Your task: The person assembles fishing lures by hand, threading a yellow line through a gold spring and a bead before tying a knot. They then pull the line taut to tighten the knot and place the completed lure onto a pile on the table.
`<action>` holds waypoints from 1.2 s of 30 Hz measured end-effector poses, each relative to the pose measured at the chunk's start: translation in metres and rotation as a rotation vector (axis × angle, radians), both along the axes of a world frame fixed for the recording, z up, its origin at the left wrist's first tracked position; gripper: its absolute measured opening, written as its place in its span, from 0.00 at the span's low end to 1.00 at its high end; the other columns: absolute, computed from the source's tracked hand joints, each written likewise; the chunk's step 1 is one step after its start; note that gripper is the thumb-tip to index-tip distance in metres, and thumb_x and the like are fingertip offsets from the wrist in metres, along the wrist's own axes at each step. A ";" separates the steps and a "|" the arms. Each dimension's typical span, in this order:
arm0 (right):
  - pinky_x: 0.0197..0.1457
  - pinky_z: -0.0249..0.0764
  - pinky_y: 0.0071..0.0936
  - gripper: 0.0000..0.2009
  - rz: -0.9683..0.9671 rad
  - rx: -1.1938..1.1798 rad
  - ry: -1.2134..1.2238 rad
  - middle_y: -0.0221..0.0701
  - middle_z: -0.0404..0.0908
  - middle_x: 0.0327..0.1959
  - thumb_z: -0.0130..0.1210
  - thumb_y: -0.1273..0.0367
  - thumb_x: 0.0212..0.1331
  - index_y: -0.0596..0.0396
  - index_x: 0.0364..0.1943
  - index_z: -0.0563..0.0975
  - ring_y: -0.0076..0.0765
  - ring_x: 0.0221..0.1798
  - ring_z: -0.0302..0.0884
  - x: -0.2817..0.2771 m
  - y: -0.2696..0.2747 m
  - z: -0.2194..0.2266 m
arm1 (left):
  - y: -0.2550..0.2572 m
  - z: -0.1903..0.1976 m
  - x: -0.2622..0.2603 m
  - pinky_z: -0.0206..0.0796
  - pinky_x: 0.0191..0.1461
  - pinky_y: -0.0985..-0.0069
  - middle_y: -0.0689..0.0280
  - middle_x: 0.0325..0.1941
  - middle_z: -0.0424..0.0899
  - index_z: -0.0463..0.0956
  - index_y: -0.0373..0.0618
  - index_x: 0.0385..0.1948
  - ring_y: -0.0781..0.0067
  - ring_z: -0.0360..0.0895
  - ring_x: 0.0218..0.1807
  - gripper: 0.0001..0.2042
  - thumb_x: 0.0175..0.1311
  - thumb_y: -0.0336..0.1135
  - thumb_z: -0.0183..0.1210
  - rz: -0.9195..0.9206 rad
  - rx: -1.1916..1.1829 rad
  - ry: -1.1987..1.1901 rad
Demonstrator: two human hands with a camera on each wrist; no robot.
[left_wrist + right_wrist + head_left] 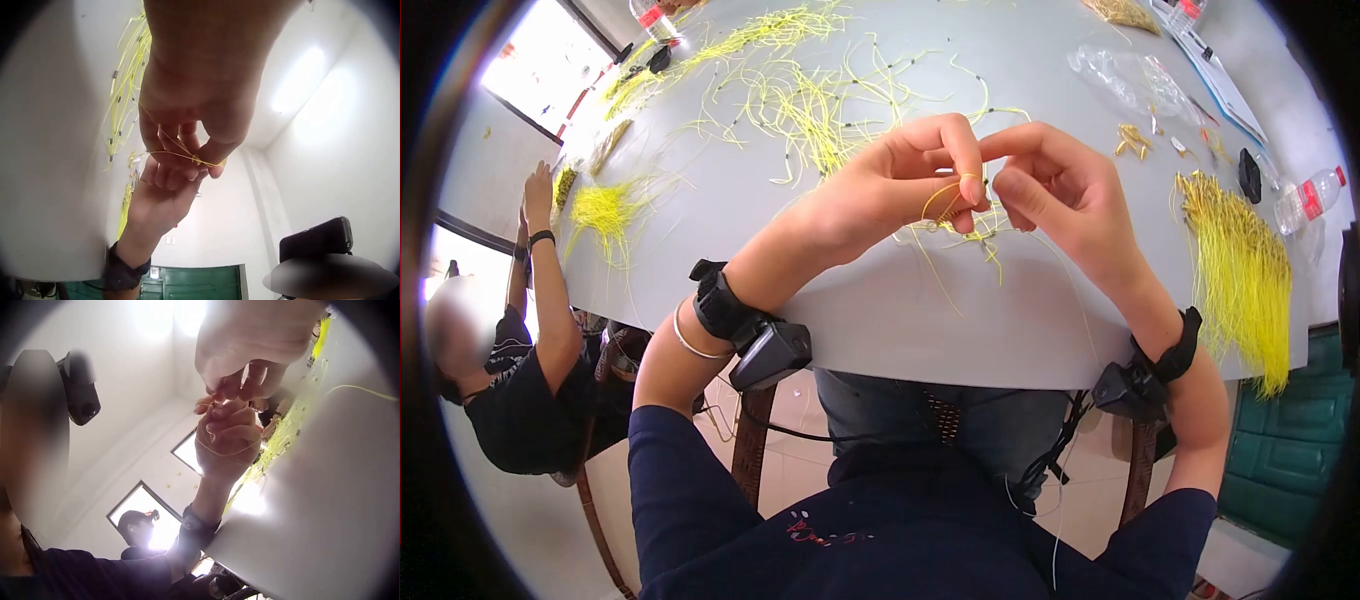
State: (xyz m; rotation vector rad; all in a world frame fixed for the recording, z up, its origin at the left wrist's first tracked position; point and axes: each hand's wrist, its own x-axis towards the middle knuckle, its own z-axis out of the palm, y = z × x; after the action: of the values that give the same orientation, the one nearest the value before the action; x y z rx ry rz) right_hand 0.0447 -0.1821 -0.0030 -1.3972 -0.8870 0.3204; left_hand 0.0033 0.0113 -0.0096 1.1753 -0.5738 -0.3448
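Both hands meet above the near part of the grey table (880, 340). My left hand (890, 185) pinches a thin yellow string (941, 205) between thumb and forefinger. Part of the string loops below these fingers, and a loose end hangs toward the tabletop. Close against them, my right hand (1065, 190) has its thumb and forefinger bent at the same string. In the right wrist view a strand (220, 453) crosses the left hand. The left wrist view shows a small twisted knot (197, 160) at the left fingertips. More yellow strings with small dark beads (830, 130) lie just beyond the hands.
A bundle of yellow strings (1245, 270) hangs over the right table edge, near a bottle (1310, 200) and a black object (1249, 176). Farther back lie small golden pieces (1133, 142) and a clear plastic bag (1135, 80). Another person (530, 400) sits at the left by a yellow pile (605, 215).
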 end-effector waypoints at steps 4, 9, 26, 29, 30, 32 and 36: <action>0.29 0.65 0.11 0.04 0.007 -0.001 -0.084 0.25 0.76 0.27 0.54 0.75 0.56 0.60 0.34 0.76 0.12 0.26 0.68 0.005 -0.001 -0.006 | -0.002 0.003 -0.002 0.66 0.45 0.81 0.71 0.32 0.73 0.70 0.47 0.30 0.80 0.72 0.37 0.02 0.61 0.27 0.53 0.089 0.120 0.013; 0.27 0.61 0.14 0.06 0.068 0.091 0.228 0.23 0.70 0.21 0.51 0.70 0.58 0.59 0.34 0.73 0.16 0.23 0.64 0.008 -0.006 -0.002 | -0.004 0.000 -0.001 0.66 0.46 0.81 0.71 0.32 0.73 0.68 0.48 0.32 0.82 0.72 0.36 0.02 0.62 0.29 0.52 0.121 0.072 0.066; 0.24 0.57 0.13 0.09 0.186 0.002 0.357 0.21 0.71 0.23 0.53 0.65 0.58 0.55 0.37 0.73 0.12 0.22 0.60 0.009 -0.005 0.000 | -0.011 0.004 -0.002 0.63 0.43 0.83 0.71 0.32 0.72 0.66 0.51 0.35 0.83 0.70 0.37 0.04 0.63 0.31 0.52 0.038 -0.040 0.110; 0.24 0.58 0.14 0.08 0.474 0.142 0.499 0.23 0.70 0.24 0.50 0.64 0.60 0.53 0.37 0.72 0.15 0.24 0.62 0.019 -0.012 0.000 | -0.007 0.007 -0.004 0.64 0.43 0.83 0.70 0.33 0.73 0.65 0.51 0.35 0.83 0.70 0.35 0.05 0.62 0.31 0.53 0.010 -0.114 0.195; 0.25 0.58 0.15 0.08 0.644 0.202 0.472 0.24 0.70 0.26 0.48 0.64 0.61 0.52 0.38 0.71 0.17 0.26 0.63 0.024 -0.014 0.000 | -0.006 0.004 -0.003 0.64 0.43 0.83 0.70 0.33 0.73 0.65 0.51 0.35 0.83 0.70 0.35 0.05 0.62 0.31 0.53 0.010 -0.115 0.194; 0.26 0.59 0.15 0.08 0.679 0.314 0.455 0.24 0.69 0.28 0.46 0.64 0.62 0.51 0.40 0.70 0.19 0.28 0.64 0.027 -0.017 0.002 | -0.001 -0.003 0.001 0.65 0.43 0.84 0.69 0.34 0.74 0.67 0.49 0.37 0.83 0.72 0.35 0.06 0.61 0.33 0.54 0.054 -0.167 0.167; 0.31 0.62 0.16 0.08 0.540 0.578 0.394 0.25 0.70 0.32 0.42 0.64 0.65 0.50 0.43 0.68 0.24 0.33 0.66 0.027 -0.021 0.011 | -0.010 0.013 -0.006 0.64 0.39 0.84 0.71 0.33 0.72 0.67 0.48 0.40 0.83 0.71 0.32 0.08 0.61 0.35 0.55 0.255 0.189 0.127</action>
State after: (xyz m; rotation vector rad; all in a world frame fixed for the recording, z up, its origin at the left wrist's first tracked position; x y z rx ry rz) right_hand 0.0714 -0.2031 0.0081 -0.5203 -0.9174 0.6619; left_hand -0.0027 0.0008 0.0038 1.3809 -0.2798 -0.2571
